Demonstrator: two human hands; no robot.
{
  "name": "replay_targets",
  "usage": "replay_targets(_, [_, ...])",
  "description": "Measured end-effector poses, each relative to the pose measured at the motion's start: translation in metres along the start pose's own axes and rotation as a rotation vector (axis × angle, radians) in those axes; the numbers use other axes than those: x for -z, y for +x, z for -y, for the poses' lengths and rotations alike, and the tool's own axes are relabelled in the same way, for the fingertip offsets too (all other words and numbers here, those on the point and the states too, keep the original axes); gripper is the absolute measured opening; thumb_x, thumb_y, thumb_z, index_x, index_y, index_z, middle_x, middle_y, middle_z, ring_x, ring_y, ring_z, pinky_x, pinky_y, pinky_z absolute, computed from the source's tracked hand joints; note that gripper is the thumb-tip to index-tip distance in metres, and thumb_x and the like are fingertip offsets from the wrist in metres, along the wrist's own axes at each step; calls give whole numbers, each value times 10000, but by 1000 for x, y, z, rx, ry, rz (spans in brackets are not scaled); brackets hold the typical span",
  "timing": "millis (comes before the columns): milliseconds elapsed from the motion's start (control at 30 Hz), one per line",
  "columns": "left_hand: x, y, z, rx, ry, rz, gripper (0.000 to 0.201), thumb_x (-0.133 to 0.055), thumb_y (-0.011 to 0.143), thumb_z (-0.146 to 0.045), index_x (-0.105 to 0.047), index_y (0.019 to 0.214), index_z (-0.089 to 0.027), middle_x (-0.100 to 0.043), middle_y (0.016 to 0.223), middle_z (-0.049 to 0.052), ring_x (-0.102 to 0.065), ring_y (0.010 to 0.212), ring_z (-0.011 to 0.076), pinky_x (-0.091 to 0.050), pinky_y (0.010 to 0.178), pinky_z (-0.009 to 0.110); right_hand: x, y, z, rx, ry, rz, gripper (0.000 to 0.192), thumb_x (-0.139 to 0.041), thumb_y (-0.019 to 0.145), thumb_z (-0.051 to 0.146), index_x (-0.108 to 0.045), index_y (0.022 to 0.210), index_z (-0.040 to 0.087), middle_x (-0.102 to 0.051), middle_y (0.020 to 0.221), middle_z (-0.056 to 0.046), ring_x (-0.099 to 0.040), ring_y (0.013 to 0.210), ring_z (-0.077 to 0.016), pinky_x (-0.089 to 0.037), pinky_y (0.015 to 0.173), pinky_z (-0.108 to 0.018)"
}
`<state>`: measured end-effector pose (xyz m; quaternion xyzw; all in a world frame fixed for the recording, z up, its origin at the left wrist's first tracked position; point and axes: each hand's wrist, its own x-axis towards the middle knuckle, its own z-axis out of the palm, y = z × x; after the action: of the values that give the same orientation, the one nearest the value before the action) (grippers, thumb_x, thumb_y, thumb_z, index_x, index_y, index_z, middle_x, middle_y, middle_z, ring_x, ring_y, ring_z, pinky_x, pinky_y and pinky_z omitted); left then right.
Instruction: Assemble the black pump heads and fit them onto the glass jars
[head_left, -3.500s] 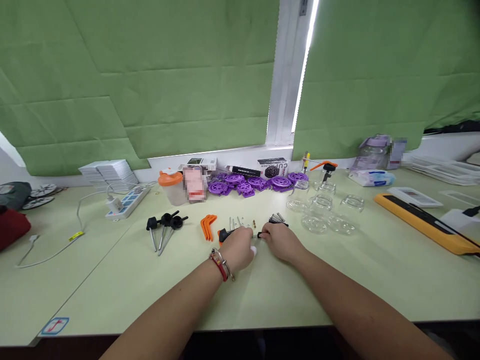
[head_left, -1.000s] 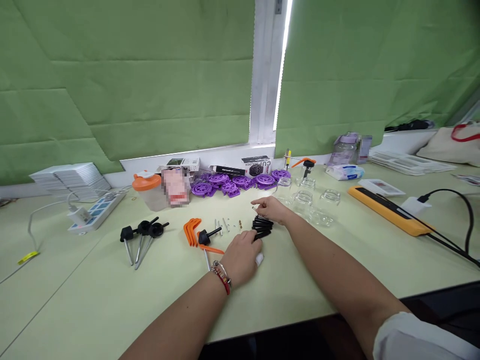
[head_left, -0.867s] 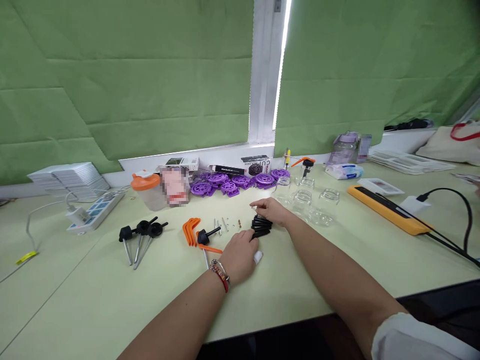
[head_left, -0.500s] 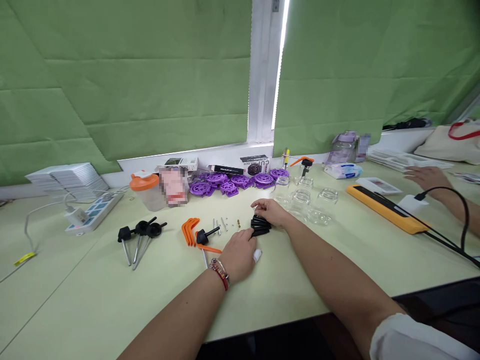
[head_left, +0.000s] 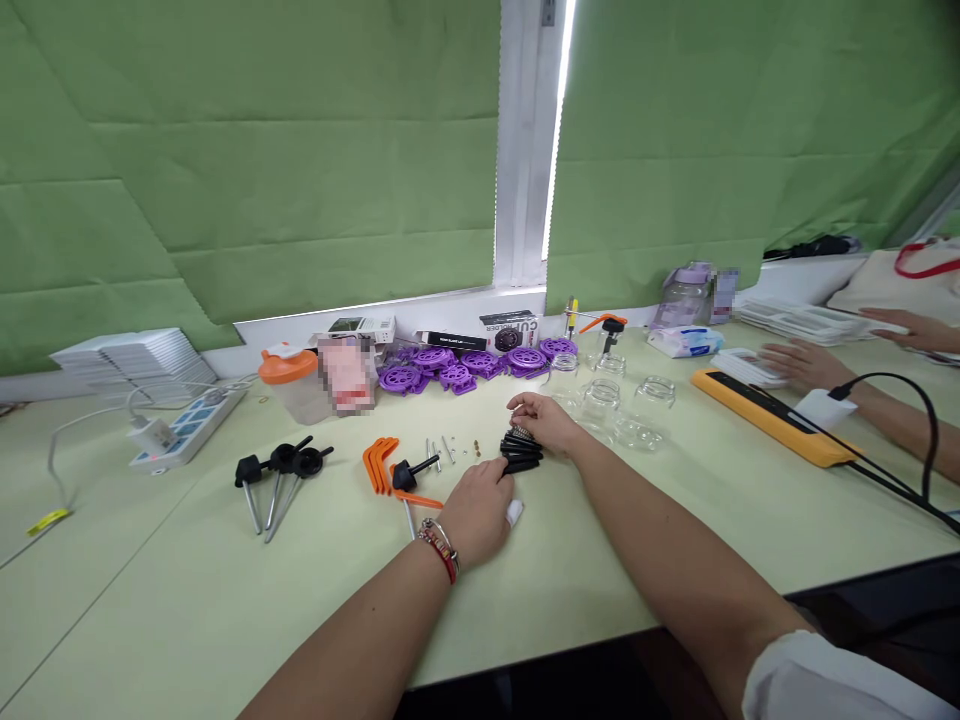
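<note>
My right hand (head_left: pixel 546 420) reaches over a small pile of black tubes (head_left: pixel 520 458) and metal springs (head_left: pixel 522 433); its fingertips are curled down, pinching at a spring on top of the pile. My left hand (head_left: pixel 480 508) rests on the table with its fingers curled and the knuckles just short of the black tubes. One of its fingertips is wrapped in white. A black pump head with an orange lever (head_left: pixel 412 478) lies free to its left, next to loose orange levers (head_left: pixel 378 463) and small metal pins (head_left: pixel 448 448).
Three black pump heads with tubes (head_left: pixel 276 468) lie further left. Glass jars (head_left: pixel 626 408) stand right of the pile, and purple parts (head_left: pixel 465 366) and boxes line the back. An orange-lidded cup (head_left: pixel 289 382), a power strip (head_left: pixel 180 428) and a yellow device (head_left: pixel 772 415) are also there. Another person's hands (head_left: pixel 806 362) work at far right.
The pump head has left my left hand and lies on the table. My right hand has moved up onto the spring pile. Another person's hands have come in at right.
</note>
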<state>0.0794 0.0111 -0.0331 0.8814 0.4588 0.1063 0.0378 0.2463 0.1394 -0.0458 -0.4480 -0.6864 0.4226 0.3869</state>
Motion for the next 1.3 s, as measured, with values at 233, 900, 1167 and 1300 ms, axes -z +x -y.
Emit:
replay_targets(233, [-2, 1, 0, -11, 12, -18, 255, -421, 871, -269, -595, 1001, -136, -504, 1236, 147, -484, 1130, 262, -401, 978, 417, 8, -13, 28, -150, -812, -169, 311, -513, 762, 87, -593, 1058, 139, -653, 908, -99, -597, 816, -177, -385, 638, -226])
replay_targets(900, [37, -4, 14, 212, 202, -103, 271, -435, 852, -327, -629, 874, -141, -602, 997, 134, -572, 936, 266, -444, 817, 399, 2, -17, 27, -256, -1048, -35, 205, -506, 799, 86, -603, 973, 136, -637, 999, -140, -618, 900, -224, -387, 648, -249])
replay_targets(1167, [77, -32, 50, 883, 180, 25, 281, -509, 747, -372, -604, 886, -147, -657, 842, 130, -636, 768, 277, -450, 600, 336, -15, -24, 52, -102, -967, -60, 226, -450, 879, 192, -569, 1068, 160, -632, 1029, -133, -582, 953, -233, -390, 702, -271])
replay_targets(1300, [67, -32, 51, 817, 163, 121, 191, -534, 700, -258, -607, 846, -157, -668, 883, 126, -639, 801, 268, -443, 603, 318, -30, -38, 70, -83, -839, 22, 272, -441, 884, 232, -572, 1116, 178, -647, 983, -113, -595, 833, -198, -381, 647, -255])
